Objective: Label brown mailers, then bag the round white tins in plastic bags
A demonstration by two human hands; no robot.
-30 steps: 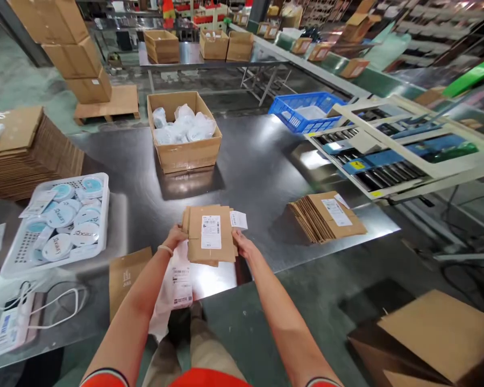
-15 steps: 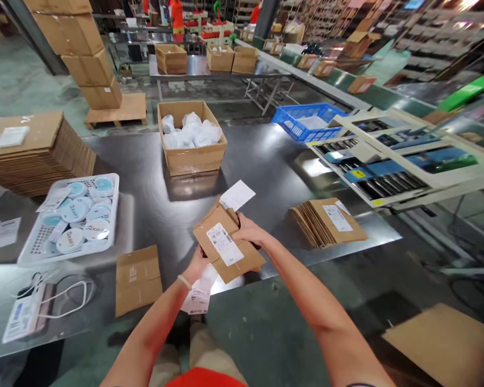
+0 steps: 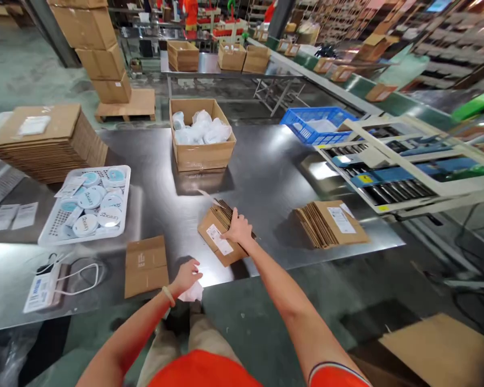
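My right hand (image 3: 239,228) grips a small bundle of folded flat cardboard boxes (image 3: 226,252) on the metal table, thumb near the printed white label (image 3: 220,239) and fingers over the upper edge. A thin white slip (image 3: 210,197) sticks out at the bundle's far end. At the table's near edge, my left hand (image 3: 186,277) is apart from the bundle, its fingers curled. A pale paper slip (image 3: 192,292) hangs beneath it and appears held, though the contact is partly hidden. To its left lies a single flat cardboard box (image 3: 146,267).
A second labelled bundle (image 3: 334,223) lies right. Behind stands an open carton (image 3: 204,157) of bagged items. A white basket (image 3: 123,201) of round tins, a tall cardboard stack (image 3: 36,134) and a phone with cable (image 3: 60,285) are left. A blue crate (image 3: 306,131) and framed rack (image 3: 387,166) stand right.
My left hand has left the cardboard and moved left with the paper slip. The bundle has been lowered to the table under my right hand, which has shifted its grip. The view has shifted slightly.
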